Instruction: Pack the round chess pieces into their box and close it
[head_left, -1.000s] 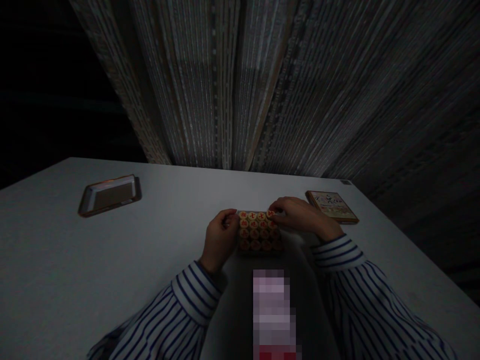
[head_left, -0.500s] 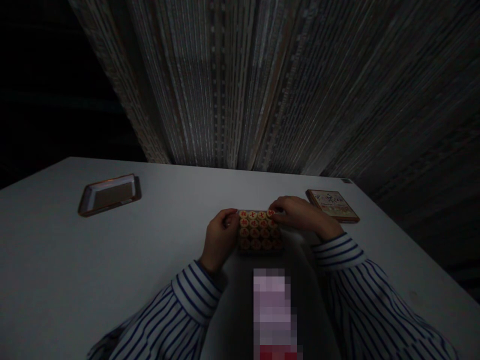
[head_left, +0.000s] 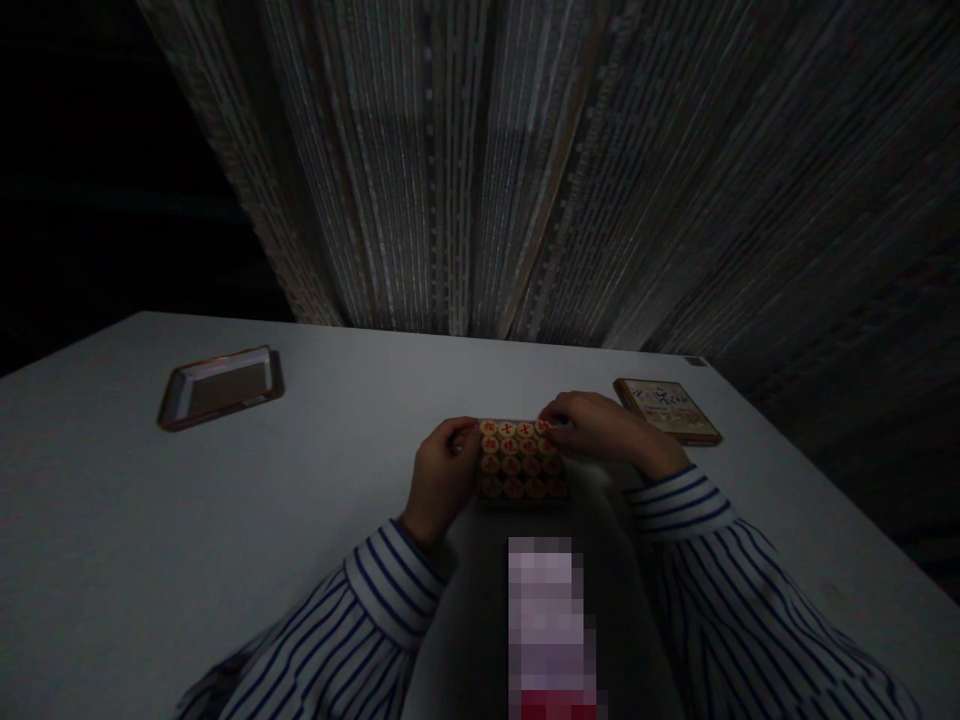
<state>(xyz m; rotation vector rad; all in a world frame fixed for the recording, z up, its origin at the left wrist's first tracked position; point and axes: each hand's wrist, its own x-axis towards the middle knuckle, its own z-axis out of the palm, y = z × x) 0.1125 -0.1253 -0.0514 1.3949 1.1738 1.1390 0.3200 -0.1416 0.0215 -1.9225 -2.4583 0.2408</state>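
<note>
A block of round wooden pieces (head_left: pixel 521 462) with red characters lies near the middle of the white table, in neat rows of similar discs. At its upper left corner, my left hand (head_left: pixel 444 475) has its fingers curled against the edge. My right hand (head_left: pixel 604 432) reaches in from the right and pinches at the upper right corner, its fingertips partly covering the piece there. Some clear edging seems to surround the pieces, but it is too dark to be sure.
An open shallow box part (head_left: pixel 221 388) stands at the left of the white table (head_left: pixel 360 380). A flat box with a printed cover (head_left: pixel 670 410) lies at the right. Striped curtains (head_left: pixel 480 180) hang behind the far edge. A pixelated patch covers the lower middle.
</note>
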